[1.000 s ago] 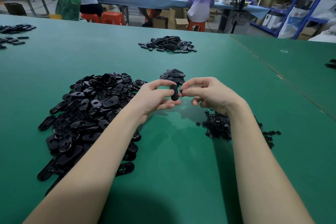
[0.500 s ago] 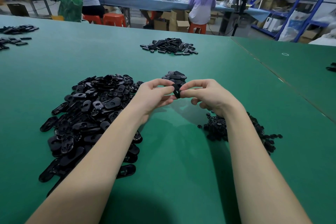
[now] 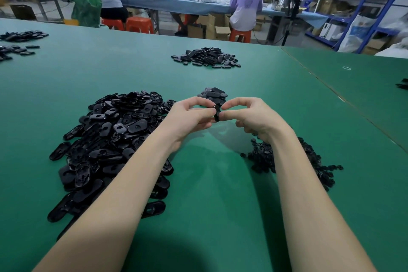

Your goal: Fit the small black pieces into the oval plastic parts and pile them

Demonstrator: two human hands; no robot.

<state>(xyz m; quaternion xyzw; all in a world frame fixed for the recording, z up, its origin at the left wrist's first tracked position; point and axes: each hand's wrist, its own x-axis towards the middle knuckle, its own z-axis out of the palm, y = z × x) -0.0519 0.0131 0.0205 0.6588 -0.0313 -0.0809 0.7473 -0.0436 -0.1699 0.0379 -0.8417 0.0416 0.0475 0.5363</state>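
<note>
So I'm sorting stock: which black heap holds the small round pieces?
The heap of small pieces under the right forearm; the other heaps hold long oval parts.

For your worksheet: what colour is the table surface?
Green table, clearest in the head view.

Glossy black plastic ovals point(image 3: 114, 130), matt green table point(image 3: 220, 205)

Left hand point(image 3: 189, 117) and right hand point(image 3: 254, 116) pinch one oval part point(image 3: 217, 113) between them above the green surface point(image 3: 209, 205) — oval-part heap point(image 3: 110, 139) left of the grip, small pieces point(image 3: 309, 161) right.
</note>
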